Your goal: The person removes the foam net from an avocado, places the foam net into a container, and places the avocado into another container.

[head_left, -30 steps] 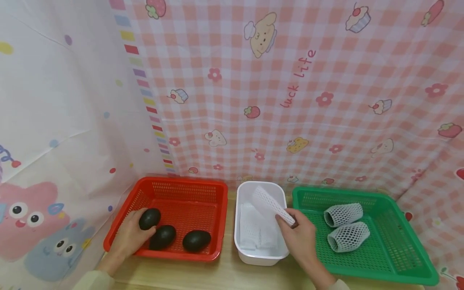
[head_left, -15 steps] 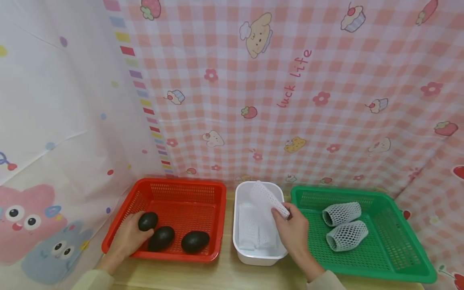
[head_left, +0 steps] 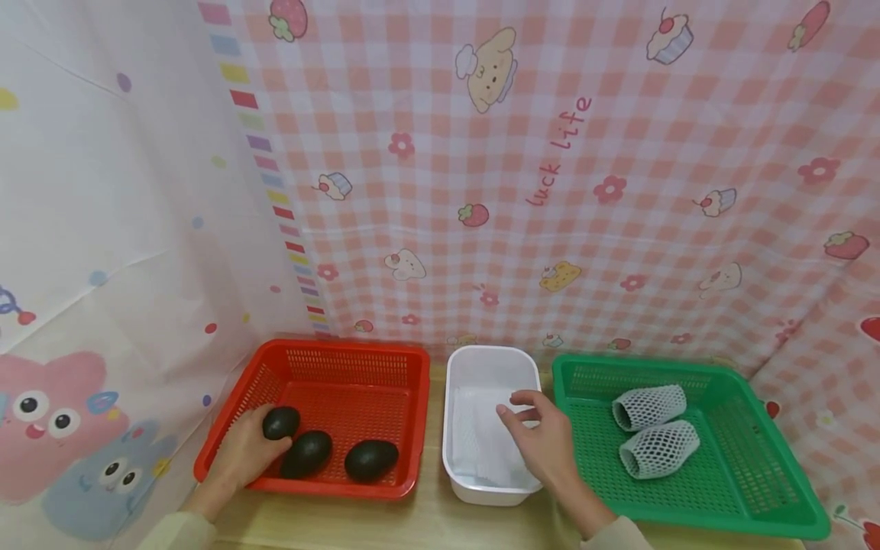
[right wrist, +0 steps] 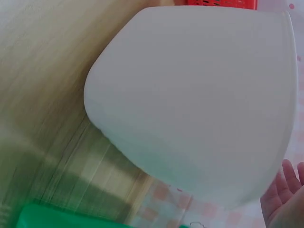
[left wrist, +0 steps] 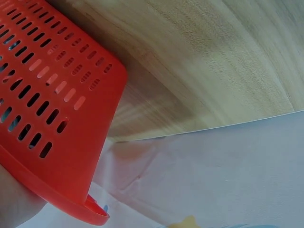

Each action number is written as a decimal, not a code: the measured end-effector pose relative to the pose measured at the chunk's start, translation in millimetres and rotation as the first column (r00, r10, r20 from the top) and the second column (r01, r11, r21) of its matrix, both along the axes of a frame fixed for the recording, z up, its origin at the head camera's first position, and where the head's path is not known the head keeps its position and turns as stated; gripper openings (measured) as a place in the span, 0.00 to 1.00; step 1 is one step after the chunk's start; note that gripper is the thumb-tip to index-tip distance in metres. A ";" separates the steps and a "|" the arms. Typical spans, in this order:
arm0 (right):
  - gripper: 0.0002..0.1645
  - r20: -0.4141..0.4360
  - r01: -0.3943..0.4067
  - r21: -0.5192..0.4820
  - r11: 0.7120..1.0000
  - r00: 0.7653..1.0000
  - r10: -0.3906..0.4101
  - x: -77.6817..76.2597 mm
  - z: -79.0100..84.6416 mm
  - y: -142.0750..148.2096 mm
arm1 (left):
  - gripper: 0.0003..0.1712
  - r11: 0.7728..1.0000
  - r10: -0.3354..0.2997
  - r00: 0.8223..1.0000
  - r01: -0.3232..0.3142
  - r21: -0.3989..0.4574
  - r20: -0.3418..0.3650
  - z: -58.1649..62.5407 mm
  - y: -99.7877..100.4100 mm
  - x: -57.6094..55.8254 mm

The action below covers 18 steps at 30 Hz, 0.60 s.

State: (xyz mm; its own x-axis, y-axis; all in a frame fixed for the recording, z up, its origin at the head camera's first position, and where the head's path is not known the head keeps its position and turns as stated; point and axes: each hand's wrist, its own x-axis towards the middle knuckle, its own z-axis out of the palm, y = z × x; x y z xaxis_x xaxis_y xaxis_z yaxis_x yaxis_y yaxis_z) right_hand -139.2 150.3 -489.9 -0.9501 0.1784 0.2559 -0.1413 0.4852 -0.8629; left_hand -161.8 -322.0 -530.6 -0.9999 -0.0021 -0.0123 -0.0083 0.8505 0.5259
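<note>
In the red basket (head_left: pixel 344 489), my left hand (head_left: pixel 241 452) grips a dark avocado (head_left: pixel 281 422) near the left wall. Two more, a middle avocado (head_left: pixel 307 455) and a right avocado (head_left: pixel 372 461), lie beside it. My right hand (head_left: pixel 546 443) hovers at the right rim of the white tub (head_left: pixel 490 496), thumb and fingers parted with nothing between them. Flat white foam net sleeves (head_left: pixel 474 435) lie inside that tub. The left wrist view shows the basket's outer wall (left wrist: pixel 85 142) hiding most of the hand; the tub's outside (right wrist: pixel 190 95) fills the right wrist view.
A green basket (head_left: pixel 722 496) stands to the right with two rounded-out white net sleeves, one behind (head_left: pixel 649 406) and one in front (head_left: pixel 660 451). All containers sit on a wooden table (head_left: pixel 412 527), close against a checked cloth (head_left: pixel 440 252).
My right hand lifted a net sleeve slightly, then let it go; the sleeve now lies in the white tub and the fingers have spread. My left hand stays on the avocado.
</note>
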 end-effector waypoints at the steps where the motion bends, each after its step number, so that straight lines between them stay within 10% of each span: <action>1: 0.15 -0.008 0.004 0.004 1.000 1.000 -0.004 0.0 0.1 1.9 | 0.40 1.000 -0.002 1.000 0.002 0.002 0.000 -0.3 -0.4 -0.2; 18: 0.16 -0.025 0.094 0.178 0.980 0.996 -0.091 4.0 4.6 75.2 | 0.37 1.000 0.015 0.995 -0.014 -0.011 0.100 -0.2 -3.5 -6.5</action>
